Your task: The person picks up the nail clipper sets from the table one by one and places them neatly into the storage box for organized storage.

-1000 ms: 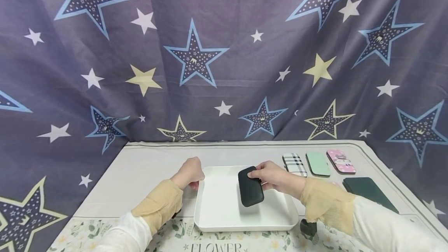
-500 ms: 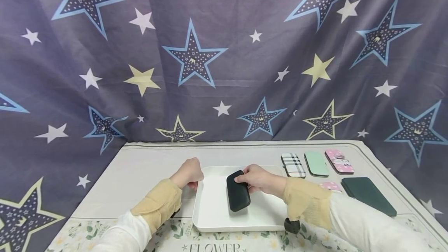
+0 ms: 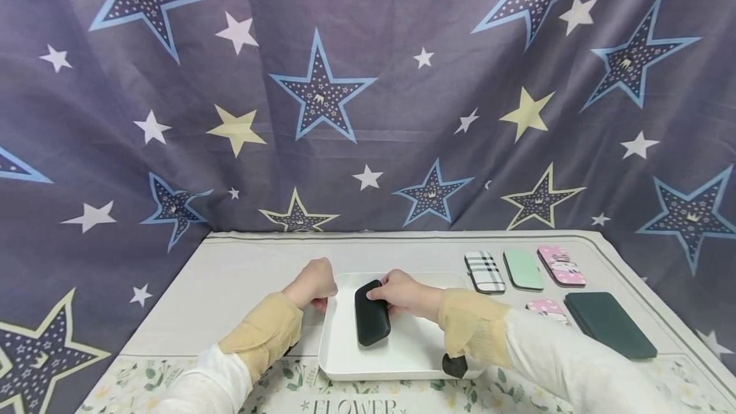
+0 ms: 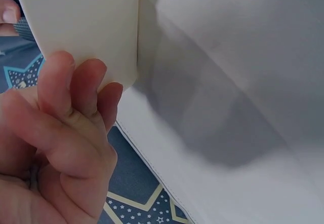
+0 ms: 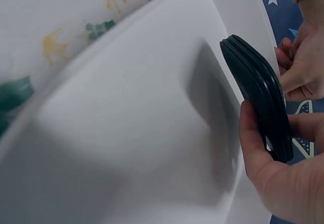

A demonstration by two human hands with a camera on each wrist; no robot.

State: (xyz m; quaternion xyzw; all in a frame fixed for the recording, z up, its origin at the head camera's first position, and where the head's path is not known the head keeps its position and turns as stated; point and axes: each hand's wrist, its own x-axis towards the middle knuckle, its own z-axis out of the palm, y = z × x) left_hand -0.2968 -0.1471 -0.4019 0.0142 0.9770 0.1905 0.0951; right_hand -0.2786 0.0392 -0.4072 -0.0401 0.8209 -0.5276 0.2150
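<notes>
In the head view a black, rounded oblong case hangs tilted over the left half of a white tray. My right hand pinches it near its upper right edge, thumb on top. Seen from the right wrist, the case shows grooved sides between thumb and fingers, and its shadow falls on the tray. My left hand holds the tray's far left corner. In the left wrist view the curled fingertips of that hand press against the tray's outer wall.
Right of the tray lie a plaid case, a mint-green case, a pink patterned case and a dark green flat case. A smaller pink item is partly behind my right sleeve. A star-patterned curtain hangs behind the table.
My right hand has carried the black case leftward across the tray. More of the small pink item has come into view. The left hand stays at the tray's corner.
</notes>
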